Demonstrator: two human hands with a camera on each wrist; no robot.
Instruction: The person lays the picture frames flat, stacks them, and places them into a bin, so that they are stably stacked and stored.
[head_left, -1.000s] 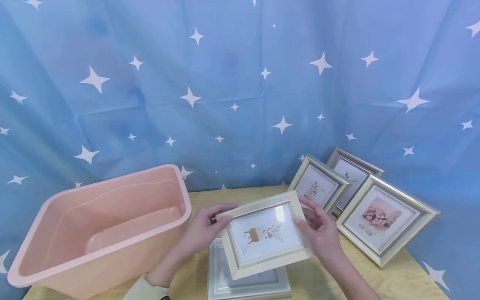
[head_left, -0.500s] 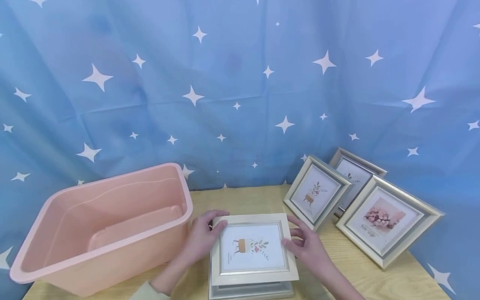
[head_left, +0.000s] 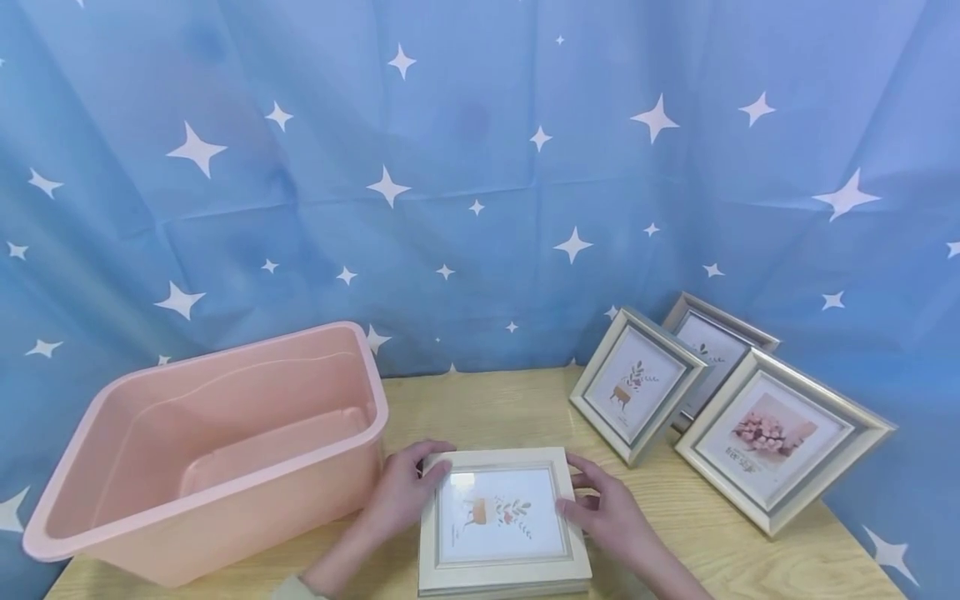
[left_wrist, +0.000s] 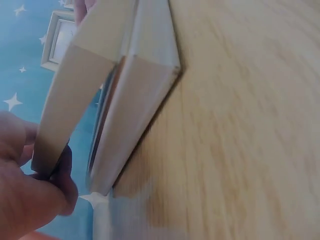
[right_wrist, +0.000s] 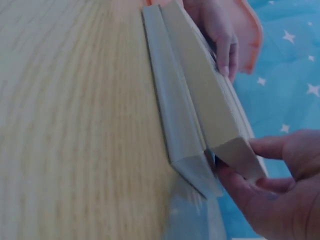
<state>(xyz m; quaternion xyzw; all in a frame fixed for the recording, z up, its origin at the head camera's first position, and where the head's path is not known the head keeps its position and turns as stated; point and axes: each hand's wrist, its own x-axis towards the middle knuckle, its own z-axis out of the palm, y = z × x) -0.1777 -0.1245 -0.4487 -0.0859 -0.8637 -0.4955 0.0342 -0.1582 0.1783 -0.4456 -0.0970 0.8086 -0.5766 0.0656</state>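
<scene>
A cream picture frame (head_left: 502,521) with a printed plant picture lies face up over a second, silvery frame (right_wrist: 172,100). My left hand (head_left: 405,492) grips its left edge, thumb on the front. At the opposite edge, my right hand (head_left: 611,510) pinches it between thumb and fingers. In the left wrist view, the upper frame tilts away from the lower frame (left_wrist: 135,107), with a gap at the far side where the left fingers (left_wrist: 62,185) reach underneath. Their near edges lie close together. The lower frame rests flat on the wooden table and is mostly hidden in the head view.
A deep pink plastic tub (head_left: 225,492) stands at the left. Three picture frames stand at the right: a small plant print (head_left: 637,383), one behind it (head_left: 708,354), and a pink blossom print (head_left: 780,442). A blue star-patterned curtain (head_left: 465,167) hangs behind the table (head_left: 480,408).
Both hands have lowered the cream frame leftward and down over the silvery one, turning it nearly square with it. The standing frames and tub stay put; the head view shifts slightly.
</scene>
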